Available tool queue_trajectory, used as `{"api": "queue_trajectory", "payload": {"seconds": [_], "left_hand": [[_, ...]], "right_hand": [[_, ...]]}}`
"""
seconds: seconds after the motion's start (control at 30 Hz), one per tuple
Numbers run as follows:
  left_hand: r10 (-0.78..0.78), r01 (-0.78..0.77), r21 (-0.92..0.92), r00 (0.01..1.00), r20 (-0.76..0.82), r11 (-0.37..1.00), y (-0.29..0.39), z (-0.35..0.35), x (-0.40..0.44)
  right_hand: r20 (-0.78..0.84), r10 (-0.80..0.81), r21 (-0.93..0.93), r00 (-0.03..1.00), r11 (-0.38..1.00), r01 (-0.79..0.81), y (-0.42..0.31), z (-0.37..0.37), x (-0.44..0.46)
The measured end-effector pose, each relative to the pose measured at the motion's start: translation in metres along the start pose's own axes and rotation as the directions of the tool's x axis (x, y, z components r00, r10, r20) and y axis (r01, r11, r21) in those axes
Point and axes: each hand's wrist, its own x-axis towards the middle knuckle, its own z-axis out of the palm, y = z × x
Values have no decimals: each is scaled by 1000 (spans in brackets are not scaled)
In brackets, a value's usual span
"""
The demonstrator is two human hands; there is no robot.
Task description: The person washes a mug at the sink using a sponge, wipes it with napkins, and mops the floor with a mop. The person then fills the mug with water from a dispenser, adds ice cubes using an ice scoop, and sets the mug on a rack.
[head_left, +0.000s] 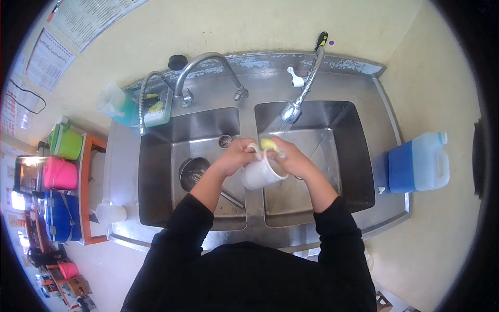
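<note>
Over the divider between two steel sink basins, my left hand (235,155) grips a white mug (258,174) by its handle side. My right hand (292,157) is closed on a yellow sponge (267,144) at the mug's rim, its fingertips partly hidden. The mug is tilted. Water sprays from the shower-type faucet head (291,112) just above my right hand, into the right basin (353,156). In the left basin (155,182) lie a metal bowl (190,174) and utensils.
A curved faucet (205,56) stands behind the left basin. At the back left are a container with sponges (157,112) and a jug of green liquid (120,106). A blue-filled canister (418,162) stands right, a white cup (112,213) left.
</note>
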Motion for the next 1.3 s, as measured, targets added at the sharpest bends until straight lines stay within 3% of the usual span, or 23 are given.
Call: {"api": "queue_trajectory", "payload": {"seconds": [0.03, 0.1, 0.17, 0.23, 0.33, 0.4, 0.43, 0.5, 0.53, 0.6, 0.67, 0.7, 0.73, 0.8, 0.87, 0.97, 1.07, 1.1, 1.2, 1.23, 1.3], "left_hand": [[61, -59, 94, 998, -13, 994, 5, 7, -2], [196, -183, 277, 980, -20, 943, 12, 24, -3], [344, -293, 445, 938, -37, 846, -2, 23, 1], [480, -372, 589, 877, -30, 717, -17, 24, 1], [646, -447, 729, 763, 8, 519, -31, 26, 4], [713, -472, 769, 700, 30, 431, -38, 24, 9], [711, -432, 747, 698, -78, 506, -43, 25, 12], [676, -357, 672, 676, -294, 649, -47, 31, 21], [571, -298, 569, 722, -390, 766, -47, 33, 28], [316, -159, 323, 789, -526, 933, -43, 33, 40], [148, -173, -15, 881, -449, 985, -42, 31, 43], [72, -153, -185, 920, -384, 971, -40, 31, 42], [-66, -113, -438, 926, -372, 892, -38, 33, 45], [-305, -39, -840, 922, -239, 541, -15, 50, 45], [-316, -40, -838, 915, -249, 545, -16, 46, 44], [-198, -27, -838, 967, -160, 545, -39, 26, 46], [-140, -6, -816, 984, -107, 578, -56, 14, 45], [-139, -2, -803, 985, -105, 596, -57, 13, 45], [-188, 22, -723, 970, -151, 691, -57, 11, 44], [-186, 26, -705, 971, -150, 709, -57, 10, 43], [-185, 37, -670, 971, -151, 742, -52, 11, 36]], "right_hand": [[49, -70, -204, 996, 976, 79, 10, 5, -1], [-38, 17, -70, 999, 997, -19, 13, 4, 4], [-104, 94, -138, 990, 985, -108, 12, 0, 10], [-167, 158, -387, 973, 897, -212, 7, 0, 11], [-341, 314, -219, 886, 890, -400, 59, 21, 20], [-330, 530, 315, 781, 842, -438, 67, 29, 21], [-272, 629, 557, 729, 720, -413, 71, 36, 20], [-418, 656, 682, 628, 684, -261, 67, 59, 23], [-485, 669, 725, 564, 668, -169, 65, 66, 25], [-734, 430, 445, 526, 889, -107, 49, 62, 24], [-896, 29, -1, 443, 998, -68, 19, 49, 22], [-845, -66, -134, 531, 987, -91, 18, 50, 21], [-775, -153, -267, 613, 959, -98, 17, 52, 20], [-596, -349, -515, 723, 857, -10, 10, 50, 17], [-367, -552, -701, 748, 693, 167, -2, 45, 11], [-394, -283, -561, 874, 828, 15, -2, 35, 12], [-648, -246, -441, 721, 893, -91, 13, 18, 19], [-584, -386, -557, 714, 830, -7, 19, 23, 18], [-355, -532, -665, 769, 721, 192, 27, 38, 11], [-376, -520, -649, 766, 738, 183, 31, 35, 12], [-581, -360, -505, 730, 863, 23, 28, 20, 17]]}}
